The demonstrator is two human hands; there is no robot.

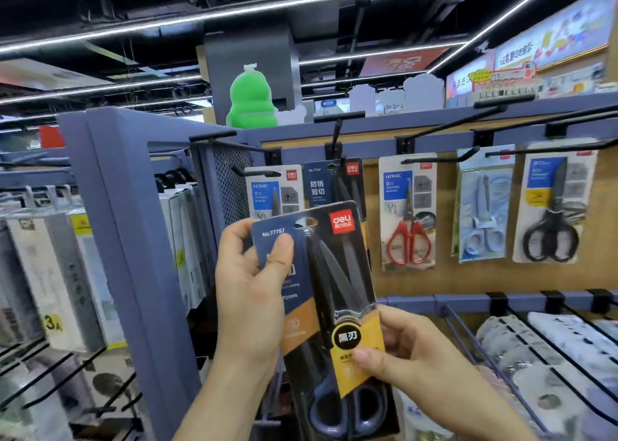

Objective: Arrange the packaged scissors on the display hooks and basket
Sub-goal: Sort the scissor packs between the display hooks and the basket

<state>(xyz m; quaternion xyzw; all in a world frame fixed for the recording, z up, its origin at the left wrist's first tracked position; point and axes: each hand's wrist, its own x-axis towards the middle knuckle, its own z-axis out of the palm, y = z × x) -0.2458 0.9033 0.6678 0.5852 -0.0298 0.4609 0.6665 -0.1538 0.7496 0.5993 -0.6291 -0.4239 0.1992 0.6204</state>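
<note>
1. While we are facing the purple rack (127, 240), we are holding one pack (334, 266) of scissors up in the middle of the frame, with both hands on it.
2. Our left hand (250, 293) is pinching the pack's upper left corner. The thumb is lying on the front of the dark blue card just below the printed number, and the fingers are curling behind.
3. Our right hand (411, 350) is pinching the lower right edge. The thumb is pressing on the orange label at the front, and the fingers are wrapping round the back.
4. The pack is standing nearly upright with its top leaning a little to the left. The black blades are pointing up and the blue handles are reaching the lower edge of the frame.
5. Its hang hole is sitting in front of the hooks (434, 159) and apart from them.
6. Just behind it, a white pack (267, 189) and a dark pack (321, 179) are hanging side by side, and our pack is partly covering both.
7. To the right, three more are hanging in a row: a red-handled pair (406, 240), a pale blue pair (483, 220) and a black-handled pair (551, 236).
8. In the lower right, a wire basket (468, 299) is holding white wrapped goods, too blurred for us to tell what they are.
9. A green toy (250, 102) is sitting on top of the rack, above centre.
10. Boxes (187, 240) are hanging at the left of the frame.
</note>
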